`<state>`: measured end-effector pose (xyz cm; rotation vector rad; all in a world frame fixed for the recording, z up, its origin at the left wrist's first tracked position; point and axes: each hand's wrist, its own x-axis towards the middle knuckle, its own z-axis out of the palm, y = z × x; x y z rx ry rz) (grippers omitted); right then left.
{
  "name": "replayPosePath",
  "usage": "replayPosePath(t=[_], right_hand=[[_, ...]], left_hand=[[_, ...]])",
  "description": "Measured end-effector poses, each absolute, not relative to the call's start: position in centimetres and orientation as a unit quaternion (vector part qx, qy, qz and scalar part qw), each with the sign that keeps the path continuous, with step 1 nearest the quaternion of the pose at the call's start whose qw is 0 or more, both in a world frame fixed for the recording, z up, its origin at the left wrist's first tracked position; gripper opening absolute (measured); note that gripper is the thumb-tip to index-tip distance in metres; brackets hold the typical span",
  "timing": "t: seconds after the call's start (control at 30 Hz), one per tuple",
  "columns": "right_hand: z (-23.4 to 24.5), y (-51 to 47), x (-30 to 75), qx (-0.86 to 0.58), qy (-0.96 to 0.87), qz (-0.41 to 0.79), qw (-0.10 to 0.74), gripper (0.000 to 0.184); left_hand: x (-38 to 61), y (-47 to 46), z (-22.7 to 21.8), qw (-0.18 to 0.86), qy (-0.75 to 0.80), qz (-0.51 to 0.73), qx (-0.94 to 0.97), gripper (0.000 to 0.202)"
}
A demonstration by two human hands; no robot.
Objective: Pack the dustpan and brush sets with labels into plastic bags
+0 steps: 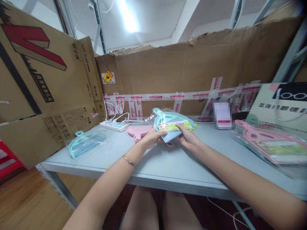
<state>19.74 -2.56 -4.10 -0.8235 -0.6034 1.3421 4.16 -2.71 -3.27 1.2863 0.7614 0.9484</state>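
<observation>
A teal dustpan and brush set [171, 120] in a clear wrapper, with a yellow-green label card, is held up over the middle of the table. My left hand [153, 138] grips its lower left edge, thumb on top. On its right side, my right hand [188, 136] is closed with the thumb across the label. Behind and below the set lies a pink dustpan [139, 130], partly covered by it and by my left hand. Another wrapped teal dustpan set [87, 142] rests on the left part of the table.
Wrapped pink dustpan sets [273, 143] lie at the right, before a printed paper bag [283, 102]. A white power strip [114, 125] with plugs sits at the back left. A phone [223, 115] leans against the cardboard [153, 73] behind. A large carton [48, 76] stands left.
</observation>
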Motion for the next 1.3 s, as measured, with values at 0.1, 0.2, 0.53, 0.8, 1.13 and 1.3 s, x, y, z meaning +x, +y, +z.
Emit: replayPosePath(t=[0.1,0.2,0.53,0.8,1.13,1.3], right_hand=[[-3.7,-2.4,20.3,-0.395,-0.256,0.595,0.651,0.006],[-3.6,-2.1,20.9,-0.431,-0.256,0.595,0.629,0.007],[-3.9,-1.7,23.8,-0.521,-0.341,0.652,0.433,0.037],[-3.4,-1.4,26.2,-0.453,-0.386,0.631,0.497,0.028],[-4.0,-1.4,24.8,-0.423,-0.405,0.625,0.516,0.022],[-4.9,-0.8,24.5,-0.441,-0.409,0.592,0.536,0.008]], left_hand=[[3.2,-2.1,-3.0,0.620,0.360,0.399,0.572,0.031],[2.4,-1.8,-2.7,0.622,0.367,0.384,0.576,0.032],[0.7,-0.6,-2.8,0.636,0.398,0.365,0.550,0.029],[-0.5,0.2,-2.6,0.642,0.410,0.387,0.519,0.027],[-0.6,0.0,-2.5,0.661,0.417,0.344,0.521,0.024],[-0.5,0.0,-2.6,0.655,0.432,0.345,0.515,0.021]])
